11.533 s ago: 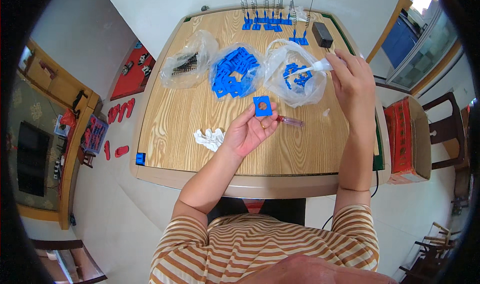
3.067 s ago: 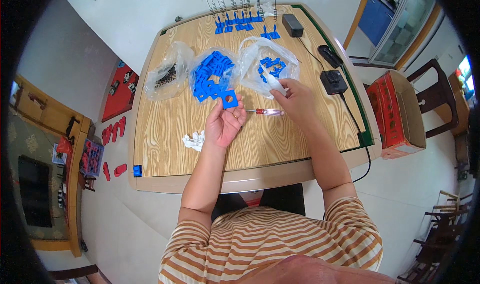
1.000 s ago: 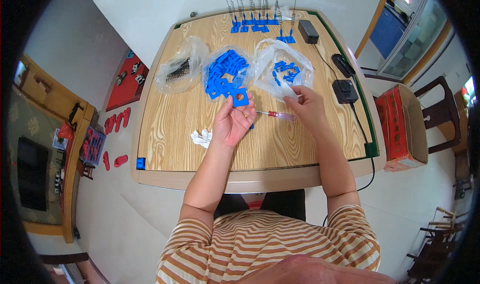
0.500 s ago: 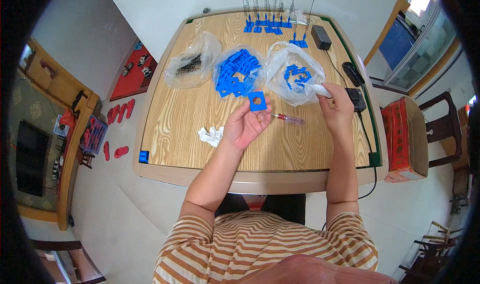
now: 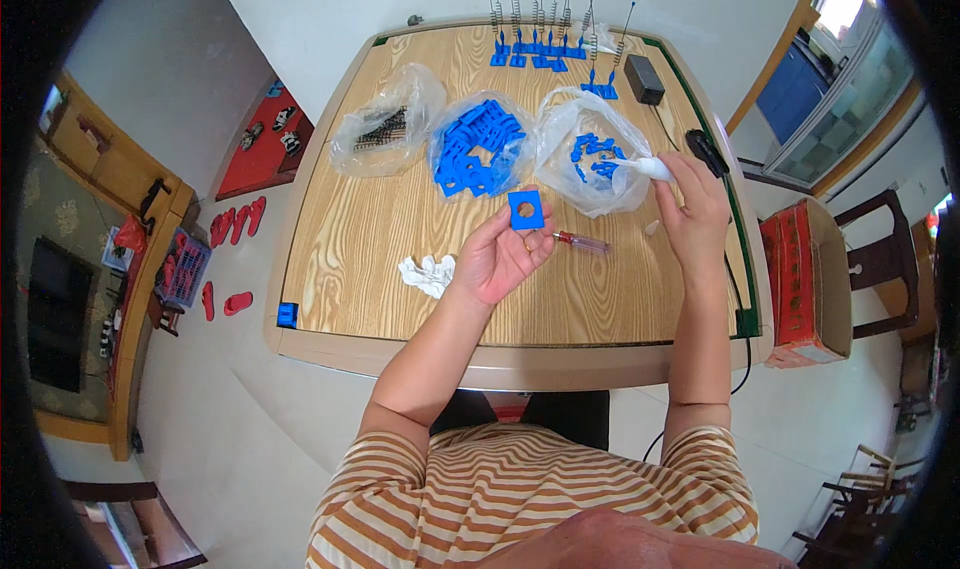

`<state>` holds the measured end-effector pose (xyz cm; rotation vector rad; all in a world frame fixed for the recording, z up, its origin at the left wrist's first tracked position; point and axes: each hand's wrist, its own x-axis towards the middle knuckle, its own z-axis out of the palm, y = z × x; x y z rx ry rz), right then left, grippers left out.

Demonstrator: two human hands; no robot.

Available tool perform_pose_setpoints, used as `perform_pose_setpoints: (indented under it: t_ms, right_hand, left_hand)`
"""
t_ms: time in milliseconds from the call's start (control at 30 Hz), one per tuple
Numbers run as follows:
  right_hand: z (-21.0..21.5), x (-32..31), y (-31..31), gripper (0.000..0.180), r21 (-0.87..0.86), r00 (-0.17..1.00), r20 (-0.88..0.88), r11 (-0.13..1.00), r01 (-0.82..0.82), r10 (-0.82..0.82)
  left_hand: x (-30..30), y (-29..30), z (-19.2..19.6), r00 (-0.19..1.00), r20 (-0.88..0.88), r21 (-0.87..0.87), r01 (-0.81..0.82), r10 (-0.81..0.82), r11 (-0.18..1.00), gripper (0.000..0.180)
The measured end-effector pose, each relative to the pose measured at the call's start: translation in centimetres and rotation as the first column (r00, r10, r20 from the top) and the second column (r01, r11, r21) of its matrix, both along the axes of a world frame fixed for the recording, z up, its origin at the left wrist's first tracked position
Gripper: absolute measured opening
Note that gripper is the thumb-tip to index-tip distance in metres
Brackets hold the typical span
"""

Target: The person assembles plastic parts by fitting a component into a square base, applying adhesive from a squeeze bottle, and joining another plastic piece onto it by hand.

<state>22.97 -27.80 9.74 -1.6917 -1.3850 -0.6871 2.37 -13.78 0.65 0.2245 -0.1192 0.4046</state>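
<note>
My left hand [image 5: 503, 259] pinches a blue square plate with a round hole [image 5: 525, 211] by its lower edge, face up toward me. My right hand [image 5: 694, 209] grips a white bottle with a thin nozzle [image 5: 652, 168], probably glue, its tip pointing left over the bag of small blue parts [image 5: 597, 156]. A small pale cap [image 5: 652, 228] stands on the table beside my right wrist. Just beyond my left fingers lies a screwdriver [image 5: 583, 242] with a clear reddish handle. Left of my left wrist is a crumpled white tissue [image 5: 427, 275].
On the wood-grain table [image 5: 340, 259], a bag of blue plates [image 5: 480, 149] sits beside a bag of dark springs [image 5: 385, 129]. Several blue bases with upright springs [image 5: 540, 44] stand at the back. A black box [image 5: 644, 80] and cables are at right; a blue block [image 5: 287, 315] lies at front left.
My right hand has shifted slightly right, and the bottle's thin nozzle now shows. The cap now stands in view on the table. My left hand and the plate have moved slightly right.
</note>
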Motion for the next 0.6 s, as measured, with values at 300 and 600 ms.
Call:
perform_pose_setpoints:
  t_ms: [300, 600]
  right_hand:
    - [0.9, 1.3, 2.7, 0.025, -0.076, 0.996, -0.042, 0.994, -0.076, 0.073]
    - [0.7, 2.3, 4.6, 0.025, -0.076, 0.994, -0.024, 0.992, -0.104, 0.102]
  left_hand:
    - [-0.3, 0.4, 0.3, 0.998, 0.039, 0.014, -0.054, 0.053, 0.998, 0.039]
    - [-0.5, 0.5, 0.4, 0.996, 0.015, 0.004, -0.082, 0.082, 0.997, 0.038]
